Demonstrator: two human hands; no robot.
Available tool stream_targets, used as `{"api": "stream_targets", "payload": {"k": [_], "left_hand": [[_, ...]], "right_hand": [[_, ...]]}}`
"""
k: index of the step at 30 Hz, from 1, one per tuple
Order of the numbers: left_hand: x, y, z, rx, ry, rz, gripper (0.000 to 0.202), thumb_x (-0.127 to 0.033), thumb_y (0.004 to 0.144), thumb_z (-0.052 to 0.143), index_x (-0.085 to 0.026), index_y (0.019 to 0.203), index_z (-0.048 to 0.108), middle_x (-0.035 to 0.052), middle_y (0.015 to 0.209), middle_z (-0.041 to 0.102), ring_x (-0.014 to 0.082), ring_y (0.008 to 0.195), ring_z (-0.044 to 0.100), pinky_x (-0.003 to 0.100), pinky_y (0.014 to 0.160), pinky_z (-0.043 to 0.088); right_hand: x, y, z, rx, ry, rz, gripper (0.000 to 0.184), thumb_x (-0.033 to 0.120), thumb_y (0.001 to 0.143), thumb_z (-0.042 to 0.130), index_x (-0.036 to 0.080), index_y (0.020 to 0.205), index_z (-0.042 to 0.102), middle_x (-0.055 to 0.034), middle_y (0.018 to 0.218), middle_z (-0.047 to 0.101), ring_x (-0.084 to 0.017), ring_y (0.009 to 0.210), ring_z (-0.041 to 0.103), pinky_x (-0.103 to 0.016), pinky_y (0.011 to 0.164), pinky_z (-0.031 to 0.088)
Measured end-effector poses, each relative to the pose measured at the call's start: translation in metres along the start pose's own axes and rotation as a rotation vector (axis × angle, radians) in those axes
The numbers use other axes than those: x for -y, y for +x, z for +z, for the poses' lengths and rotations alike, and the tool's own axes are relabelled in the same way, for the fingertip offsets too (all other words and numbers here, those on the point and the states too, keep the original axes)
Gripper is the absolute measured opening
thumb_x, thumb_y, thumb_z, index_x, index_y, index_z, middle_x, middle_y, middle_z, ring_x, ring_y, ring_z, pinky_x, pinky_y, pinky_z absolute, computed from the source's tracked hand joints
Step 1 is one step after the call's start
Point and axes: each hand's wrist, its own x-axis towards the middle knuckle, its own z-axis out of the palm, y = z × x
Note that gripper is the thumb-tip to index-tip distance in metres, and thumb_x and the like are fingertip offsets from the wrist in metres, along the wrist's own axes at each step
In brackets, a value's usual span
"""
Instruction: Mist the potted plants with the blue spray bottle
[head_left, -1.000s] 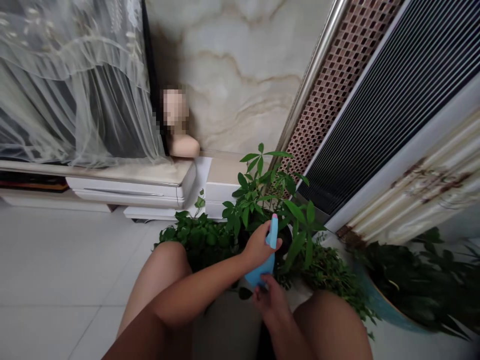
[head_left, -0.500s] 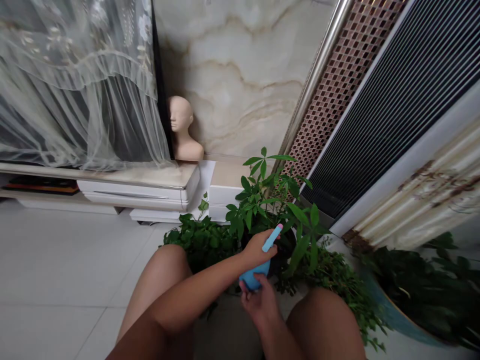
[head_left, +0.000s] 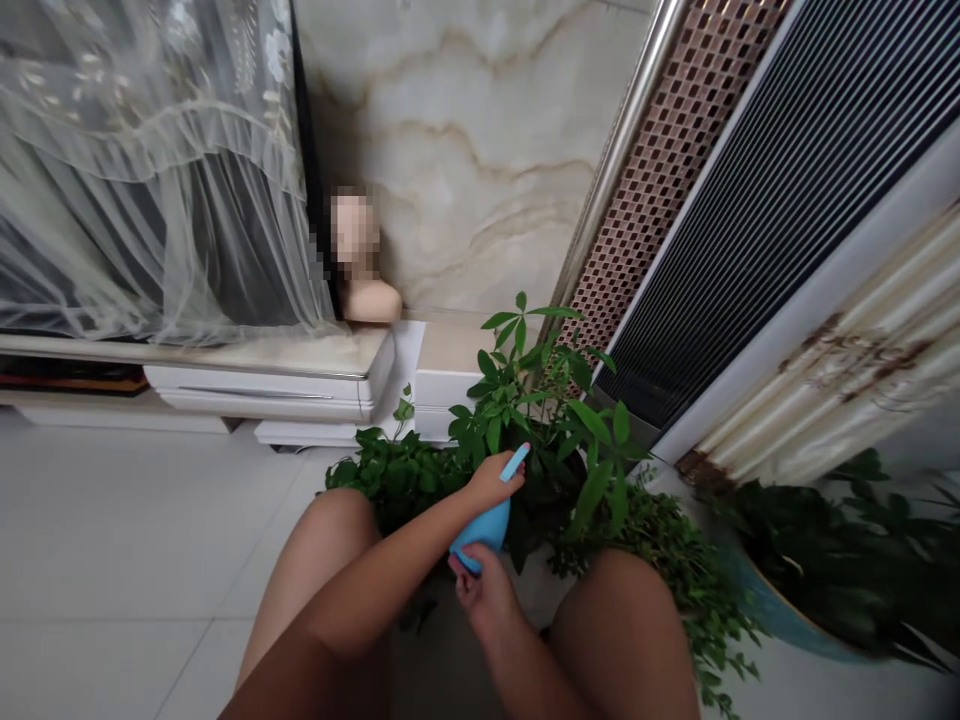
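I squat over a cluster of potted plants. A small light-blue squeeze bottle [head_left: 484, 522] with a thin blue spout is held between both hands, spout pointing up and right into the leaves. My left hand [head_left: 491, 480] wraps around its neck from above. My right hand [head_left: 484, 590] is closed under its rounded base. Just beyond the spout stands a leafy green plant [head_left: 536, 395] in a dark pot. A lower bushy plant [head_left: 397, 475] sits to its left, behind my left knee.
A small-leaved plant [head_left: 675, 575] spreads by my right knee. A blue-potted plant [head_left: 817, 560] stands at the right. A white low cabinet [head_left: 277, 375] carries a mannequin head [head_left: 360, 265]. Sheer curtain [head_left: 150, 170] hangs at left, a dark louvred panel [head_left: 772, 190] at right. White floor tiles [head_left: 127, 560] lie left.
Both hands have carried the blue bottle left and slightly down, and its spout has tilted from nearly upright over to the right. The view has shifted a little.
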Motion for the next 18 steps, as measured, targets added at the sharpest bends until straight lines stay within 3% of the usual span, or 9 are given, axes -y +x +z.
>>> {"api": "stream_targets", "payload": {"k": [5, 8, 10, 13, 15, 18], "left_hand": [[0.000, 0.004, -0.010, -0.023, -0.009, 0.026, 0.017, -0.012, 0.074, 0.052, -0.013, 0.086, 0.062, 0.0048, 0.086, 0.069, 0.0163, 0.080, 0.063, 0.027, 0.077, 0.048], [-0.003, 0.005, -0.022, -0.041, 0.001, 0.051, 0.014, -0.015, 0.074, 0.052, -0.014, 0.083, 0.063, 0.0043, 0.080, 0.067, 0.0167, 0.076, 0.062, 0.027, 0.074, 0.047], [-0.003, 0.006, -0.027, -0.065, 0.008, 0.064, 0.016, -0.014, 0.073, 0.052, -0.014, 0.085, 0.062, 0.0047, 0.084, 0.067, 0.0170, 0.080, 0.062, 0.027, 0.077, 0.047], [0.000, 0.005, -0.025, -0.093, 0.029, 0.067, 0.017, -0.012, 0.071, 0.053, -0.014, 0.085, 0.062, 0.0049, 0.086, 0.066, 0.0171, 0.082, 0.061, 0.028, 0.080, 0.047], [0.003, 0.003, -0.019, -0.094, 0.043, 0.050, 0.014, -0.012, 0.071, 0.053, -0.014, 0.082, 0.062, 0.0035, 0.080, 0.065, 0.0164, 0.076, 0.060, 0.029, 0.077, 0.047], [0.006, 0.000, -0.006, -0.090, 0.029, 0.024, 0.013, -0.013, 0.072, 0.052, -0.015, 0.081, 0.062, 0.0018, 0.076, 0.065, 0.0150, 0.072, 0.060, 0.028, 0.074, 0.048]], "right_hand": [[-0.004, 0.000, -0.003, 0.046, -0.086, -0.011, 0.024, 0.023, 0.049, 0.065, 0.020, 0.072, 0.059, -0.0006, 0.075, 0.067, -0.017, 0.075, 0.067, -0.019, 0.053, 0.041], [-0.011, -0.003, -0.006, 0.111, -0.312, -0.135, 0.036, 0.022, 0.049, 0.068, 0.021, 0.084, 0.062, -0.0037, 0.090, 0.070, -0.023, 0.090, 0.066, -0.025, 0.062, 0.047], [-0.013, -0.007, -0.007, 0.210, -0.504, -0.286, 0.045, 0.021, 0.051, 0.068, 0.022, 0.096, 0.064, -0.0055, 0.102, 0.070, -0.027, 0.101, 0.063, -0.034, 0.078, 0.051], [-0.009, -0.016, -0.011, 0.307, -0.730, -0.682, 0.048, 0.019, 0.060, 0.064, 0.023, 0.107, 0.066, -0.0074, 0.119, 0.065, -0.029, 0.117, 0.055, -0.044, 0.104, 0.038], [0.000, -0.021, -0.014, 0.278, -0.823, -0.958, 0.048, 0.018, 0.065, 0.060, 0.025, 0.111, 0.066, -0.0062, 0.128, 0.060, -0.029, 0.124, 0.048, -0.047, 0.111, 0.030], [0.014, -0.023, -0.021, 0.224, -0.863, -1.104, 0.041, 0.019, 0.070, 0.056, 0.027, 0.109, 0.067, -0.0060, 0.122, 0.062, -0.028, 0.120, 0.051, -0.047, 0.108, 0.035]]}}
